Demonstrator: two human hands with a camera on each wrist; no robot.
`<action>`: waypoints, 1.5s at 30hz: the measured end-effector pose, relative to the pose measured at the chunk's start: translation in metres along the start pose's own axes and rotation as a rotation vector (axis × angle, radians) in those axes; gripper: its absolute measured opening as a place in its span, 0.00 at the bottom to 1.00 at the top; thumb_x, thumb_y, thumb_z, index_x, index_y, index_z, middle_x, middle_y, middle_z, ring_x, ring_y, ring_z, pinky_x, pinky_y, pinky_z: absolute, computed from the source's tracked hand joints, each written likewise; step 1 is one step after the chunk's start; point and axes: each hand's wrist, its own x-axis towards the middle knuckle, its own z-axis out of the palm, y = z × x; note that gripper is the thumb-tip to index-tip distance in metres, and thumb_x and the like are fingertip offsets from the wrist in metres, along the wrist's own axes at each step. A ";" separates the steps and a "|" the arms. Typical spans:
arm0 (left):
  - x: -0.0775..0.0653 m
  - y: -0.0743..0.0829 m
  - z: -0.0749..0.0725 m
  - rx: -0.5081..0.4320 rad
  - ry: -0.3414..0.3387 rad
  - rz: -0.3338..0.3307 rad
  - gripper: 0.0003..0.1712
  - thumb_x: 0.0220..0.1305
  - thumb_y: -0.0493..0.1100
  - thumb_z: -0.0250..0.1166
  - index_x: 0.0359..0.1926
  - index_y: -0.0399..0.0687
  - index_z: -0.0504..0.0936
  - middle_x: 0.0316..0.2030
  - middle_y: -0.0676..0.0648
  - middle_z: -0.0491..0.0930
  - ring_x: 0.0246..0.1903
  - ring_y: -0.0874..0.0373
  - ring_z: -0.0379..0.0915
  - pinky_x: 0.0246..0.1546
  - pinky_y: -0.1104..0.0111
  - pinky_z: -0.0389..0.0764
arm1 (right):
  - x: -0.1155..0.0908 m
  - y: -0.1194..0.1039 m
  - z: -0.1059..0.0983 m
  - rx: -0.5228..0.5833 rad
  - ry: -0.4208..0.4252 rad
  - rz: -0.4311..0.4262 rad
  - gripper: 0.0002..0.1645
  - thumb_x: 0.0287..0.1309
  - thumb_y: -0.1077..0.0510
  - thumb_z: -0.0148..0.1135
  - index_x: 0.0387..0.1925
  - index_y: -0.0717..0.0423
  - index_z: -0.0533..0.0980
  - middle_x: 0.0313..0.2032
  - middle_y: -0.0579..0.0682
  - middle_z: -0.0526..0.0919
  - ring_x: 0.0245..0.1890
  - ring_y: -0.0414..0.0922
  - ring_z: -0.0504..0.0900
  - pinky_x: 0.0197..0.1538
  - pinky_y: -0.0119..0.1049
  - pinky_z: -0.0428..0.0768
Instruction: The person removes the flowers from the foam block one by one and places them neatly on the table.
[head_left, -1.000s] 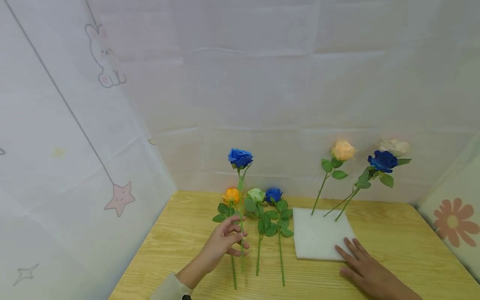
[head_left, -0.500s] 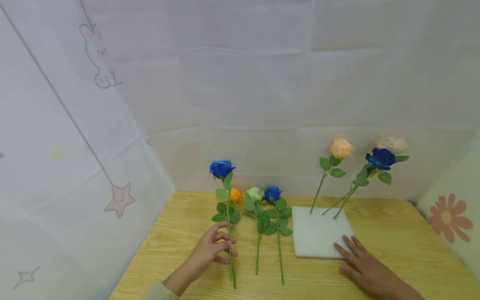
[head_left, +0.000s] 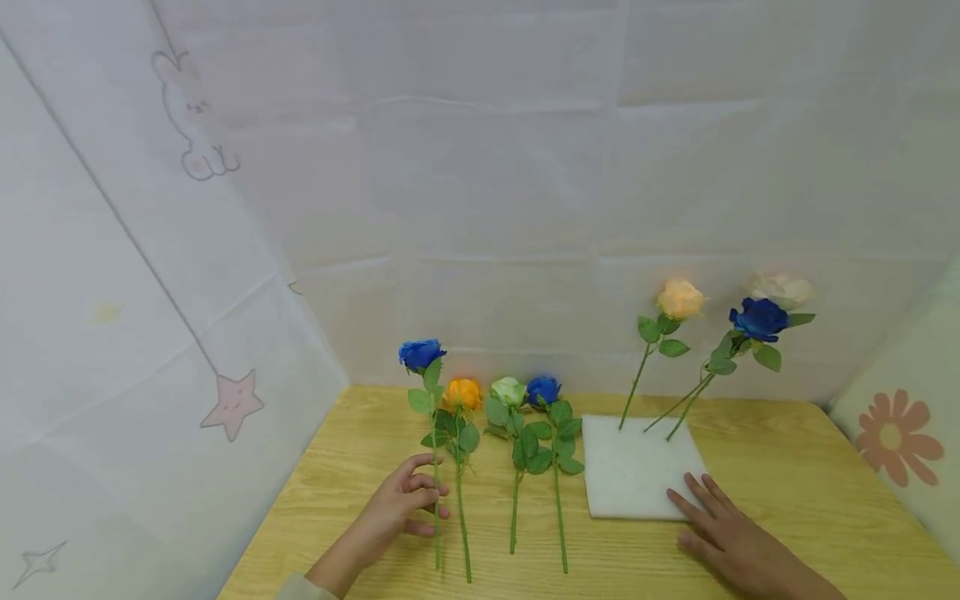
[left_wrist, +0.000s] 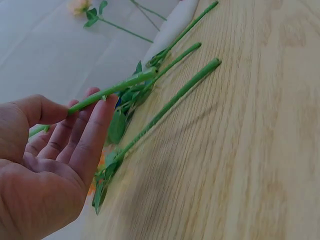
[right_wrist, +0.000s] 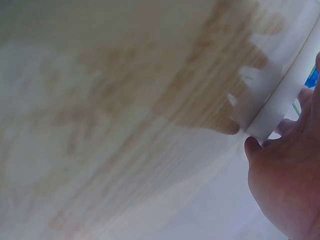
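Our left hand pinches a blue rose by its stem, with the thumb on one side and the fingers on the other. From this hand the bloom points to the far side, and the bottom of the stem points back to the near side. So the rose makes one long line from near to far, just left of the orange rose. In the left wrist view, its stem looks lifted off the desk.

Next, going right, we see a pale green rose and a second blue rose. These three lie with blooms far and stems near. Farther right is a white pad. A peach flower, a dark blue flower and a pale flower stand in it, all leaning right.

Our right hand rests its straight fingers on the pad's near right corner and holds no flower. It is nearer the pad than our left hand.
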 end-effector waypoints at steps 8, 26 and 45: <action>0.006 -0.014 -0.018 -0.019 -0.016 -0.050 0.39 0.72 0.38 0.62 0.76 0.40 0.53 0.51 0.38 0.79 0.44 0.42 0.84 0.32 0.57 0.88 | -0.001 0.001 -0.002 -0.010 0.029 -0.029 0.35 0.72 0.39 0.56 0.76 0.41 0.64 0.75 0.62 0.60 0.75 0.26 0.27 0.61 0.08 0.26; 0.017 -0.032 -0.049 -0.040 -0.051 -0.131 0.40 0.71 0.36 0.59 0.78 0.41 0.50 0.48 0.41 0.79 0.37 0.51 0.84 0.33 0.56 0.86 | 0.001 -0.004 0.000 -0.037 0.063 -0.048 0.34 0.72 0.40 0.56 0.76 0.39 0.65 0.75 0.61 0.62 0.79 0.37 0.35 0.72 0.19 0.40; 0.031 -0.028 -0.055 -0.056 -0.135 -0.170 0.42 0.76 0.40 0.58 0.80 0.38 0.43 0.52 0.41 0.80 0.40 0.54 0.84 0.33 0.61 0.87 | 0.000 -0.002 0.002 -0.024 0.087 -0.076 0.34 0.72 0.43 0.58 0.75 0.46 0.66 0.73 0.65 0.63 0.80 0.49 0.43 0.65 0.10 0.28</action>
